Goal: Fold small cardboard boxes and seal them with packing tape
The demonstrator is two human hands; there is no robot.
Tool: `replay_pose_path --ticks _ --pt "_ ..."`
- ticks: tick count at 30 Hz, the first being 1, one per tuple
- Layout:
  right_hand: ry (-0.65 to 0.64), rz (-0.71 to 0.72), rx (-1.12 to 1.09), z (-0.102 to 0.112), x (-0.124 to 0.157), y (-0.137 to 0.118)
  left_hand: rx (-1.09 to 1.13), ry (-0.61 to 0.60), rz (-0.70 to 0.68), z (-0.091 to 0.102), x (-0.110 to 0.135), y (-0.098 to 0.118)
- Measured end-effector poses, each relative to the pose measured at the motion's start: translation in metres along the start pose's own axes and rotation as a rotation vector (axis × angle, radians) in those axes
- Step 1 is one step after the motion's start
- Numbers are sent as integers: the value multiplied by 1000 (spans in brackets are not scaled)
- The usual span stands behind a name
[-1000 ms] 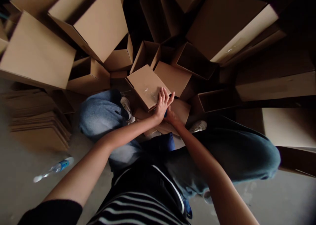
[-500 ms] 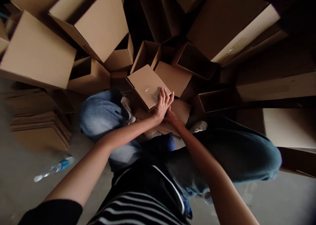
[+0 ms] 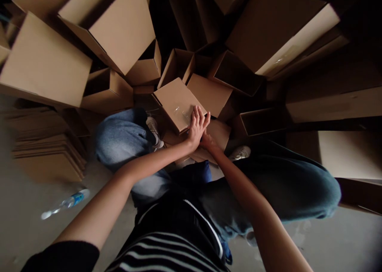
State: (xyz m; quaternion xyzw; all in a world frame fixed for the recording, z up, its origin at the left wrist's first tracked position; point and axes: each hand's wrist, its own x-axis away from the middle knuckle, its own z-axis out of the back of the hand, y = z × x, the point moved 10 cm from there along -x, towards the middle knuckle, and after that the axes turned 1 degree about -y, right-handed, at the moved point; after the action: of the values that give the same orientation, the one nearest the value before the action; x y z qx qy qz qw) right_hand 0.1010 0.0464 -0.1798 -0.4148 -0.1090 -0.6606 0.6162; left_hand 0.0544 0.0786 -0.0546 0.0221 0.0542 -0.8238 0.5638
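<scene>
Left hand [image 3: 195, 128] pressing open-fingered on a tan rectangular cardboard box [image 3: 176, 104] | right hand [image 3: 208, 141] half hidden behind it, grip unclear | risk: uneven push sliding box off open brown cardboard cartons [image 3: 209, 94]

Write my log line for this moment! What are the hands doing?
left hand: fingers on taped cardboard box | right hand: beside left hand, partly hidden | nearby: open cardboard box

No readable text, water bottle's blue label [image 3: 76, 198] illegible

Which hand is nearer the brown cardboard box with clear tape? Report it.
Left hand: fingers lie on the box. Right hand: just behind the left, off the box.
</scene>
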Motion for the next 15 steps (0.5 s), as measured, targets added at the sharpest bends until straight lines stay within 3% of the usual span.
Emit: replay_pose_path --ticks 15 --pt "39 1 27 1 -1 -1 9 5 -5 -5 -2 -2"
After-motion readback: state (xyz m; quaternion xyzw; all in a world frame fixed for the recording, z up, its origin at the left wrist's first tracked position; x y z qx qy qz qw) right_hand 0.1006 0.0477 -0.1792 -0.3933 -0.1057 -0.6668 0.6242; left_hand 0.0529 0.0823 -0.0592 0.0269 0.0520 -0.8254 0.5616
